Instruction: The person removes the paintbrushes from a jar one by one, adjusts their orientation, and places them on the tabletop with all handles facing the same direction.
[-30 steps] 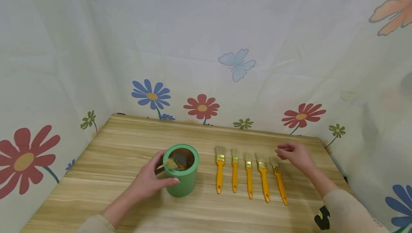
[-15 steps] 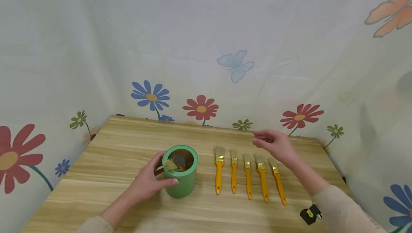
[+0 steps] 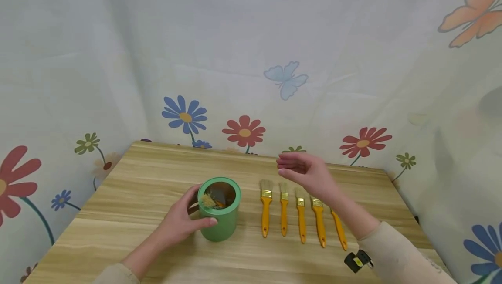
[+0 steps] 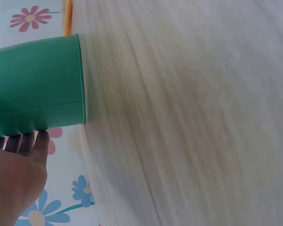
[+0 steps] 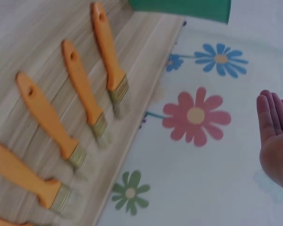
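My left hand (image 3: 178,223) holds the side of a green can (image 3: 221,226), which stands upright on the table, its thumb against the front. Pale bristles (image 3: 207,200) show inside the can's opening at the left; what they belong to is mostly hidden. In the left wrist view, fingertips touch the can's green wall (image 4: 37,84). My right hand (image 3: 307,173) is raised over the bristle ends of several orange-handled paintbrushes (image 3: 265,214), holding nothing. Its fingers look nearly straight in the right wrist view (image 5: 277,146). The right forearm partly covers the rightmost paintbrush (image 3: 339,231).
The paintbrushes lie side by side, right of the can, bristles toward the back. A small black device (image 3: 357,261) sits beside the right sleeve. Behind the wood-grain table (image 3: 157,166) hangs a pale curtain (image 3: 219,35) printed with flowers and butterflies.
My right hand has moved left, from beside the rightmost paintbrush to above the middle ones, and its fingers have straightened. The left hand keeps its hold on the can, and the paintbrushes lie as before.
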`<state>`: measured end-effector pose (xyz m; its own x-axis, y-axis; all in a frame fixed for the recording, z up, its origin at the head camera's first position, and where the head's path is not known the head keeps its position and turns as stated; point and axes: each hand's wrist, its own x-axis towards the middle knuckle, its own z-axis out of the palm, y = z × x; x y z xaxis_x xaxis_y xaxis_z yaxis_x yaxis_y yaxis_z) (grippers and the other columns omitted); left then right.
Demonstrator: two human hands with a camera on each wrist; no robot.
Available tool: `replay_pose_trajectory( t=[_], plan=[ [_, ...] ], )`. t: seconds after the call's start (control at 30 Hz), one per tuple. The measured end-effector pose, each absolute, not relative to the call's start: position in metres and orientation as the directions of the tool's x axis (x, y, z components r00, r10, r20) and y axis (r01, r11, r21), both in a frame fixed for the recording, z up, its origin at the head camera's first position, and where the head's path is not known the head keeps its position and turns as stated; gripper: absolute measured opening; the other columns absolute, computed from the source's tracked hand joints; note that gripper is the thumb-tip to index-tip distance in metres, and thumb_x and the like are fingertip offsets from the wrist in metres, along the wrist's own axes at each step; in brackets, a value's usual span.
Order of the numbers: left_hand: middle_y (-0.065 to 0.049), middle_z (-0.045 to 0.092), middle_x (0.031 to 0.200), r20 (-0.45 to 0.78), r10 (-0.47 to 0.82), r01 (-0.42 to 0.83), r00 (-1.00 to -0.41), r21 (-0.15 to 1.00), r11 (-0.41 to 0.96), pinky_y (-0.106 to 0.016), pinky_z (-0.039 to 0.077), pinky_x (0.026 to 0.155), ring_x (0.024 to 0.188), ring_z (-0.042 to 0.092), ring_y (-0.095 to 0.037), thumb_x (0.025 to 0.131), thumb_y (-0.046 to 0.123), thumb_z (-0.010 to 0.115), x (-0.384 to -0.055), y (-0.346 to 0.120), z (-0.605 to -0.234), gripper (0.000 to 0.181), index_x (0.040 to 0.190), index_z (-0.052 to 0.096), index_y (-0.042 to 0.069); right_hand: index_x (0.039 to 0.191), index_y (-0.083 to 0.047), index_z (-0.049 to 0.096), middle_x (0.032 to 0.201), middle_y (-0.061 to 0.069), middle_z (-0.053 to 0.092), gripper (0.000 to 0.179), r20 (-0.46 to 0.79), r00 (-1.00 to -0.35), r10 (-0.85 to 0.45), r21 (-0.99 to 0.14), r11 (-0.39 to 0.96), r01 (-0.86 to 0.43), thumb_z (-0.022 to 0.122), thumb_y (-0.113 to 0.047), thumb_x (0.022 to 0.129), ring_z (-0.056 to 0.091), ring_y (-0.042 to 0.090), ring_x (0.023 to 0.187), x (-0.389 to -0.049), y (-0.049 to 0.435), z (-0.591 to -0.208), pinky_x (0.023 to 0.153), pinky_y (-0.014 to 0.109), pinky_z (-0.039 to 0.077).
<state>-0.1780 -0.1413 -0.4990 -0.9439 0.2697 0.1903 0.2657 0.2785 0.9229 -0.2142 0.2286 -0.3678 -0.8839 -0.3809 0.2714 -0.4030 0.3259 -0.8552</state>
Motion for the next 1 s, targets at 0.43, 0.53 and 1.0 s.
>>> replay_pose_trajectory(
  t=[0.43, 0.53, 1.0],
  plan=[
    [-0.013, 0.055, 0.155, 0.194, 0.282, 0.273, -0.94, 0.923, 0.273, -0.061, 0.045, 0.12, 0.146, 0.05, -0.04, 0.083, 0.03, 0.096, -0.179, -0.139, -0.498, 0.092, 0.158, 0.044, 0.018, 0.141, -0.006, 0.068, 0.136, 0.003, 0.073, 0.052, 0.361, -0.765, -0.533, -0.754, 0.316, -0.576, 0.086, -0.012, 0.093, 0.072, 0.017, 0.121, -0.188, 0.175, -0.368, 0.104, 0.033, 0.06],
    [-0.013, 0.055, 0.155, 0.191, 0.28, 0.268, -0.941, 0.925, 0.268, -0.06, 0.045, 0.12, 0.145, 0.051, -0.039, 0.082, 0.029, 0.096, -0.179, -0.138, -0.498, 0.093, 0.158, 0.044, 0.018, 0.143, -0.009, 0.067, 0.14, 0.001, 0.071, 0.055, 0.361, -0.748, -0.557, -0.737, 0.321, -0.595, 0.086, -0.014, 0.092, 0.07, 0.016, 0.125, -0.185, 0.165, -0.369, 0.107, 0.036, 0.059],
    [-0.005, 0.057, 0.153, 0.189, 0.276, 0.265, -0.942, 0.925, 0.272, -0.059, 0.045, 0.121, 0.145, 0.052, -0.034, 0.085, 0.032, 0.094, -0.177, -0.142, -0.497, 0.088, 0.157, 0.044, 0.025, 0.148, -0.012, 0.064, 0.146, -0.001, 0.067, 0.06, 0.371, -0.666, -0.648, -0.701, 0.275, -0.658, 0.087, -0.021, 0.093, 0.065, 0.015, 0.133, -0.186, 0.125, -0.366, 0.113, 0.031, 0.053]
  ],
)
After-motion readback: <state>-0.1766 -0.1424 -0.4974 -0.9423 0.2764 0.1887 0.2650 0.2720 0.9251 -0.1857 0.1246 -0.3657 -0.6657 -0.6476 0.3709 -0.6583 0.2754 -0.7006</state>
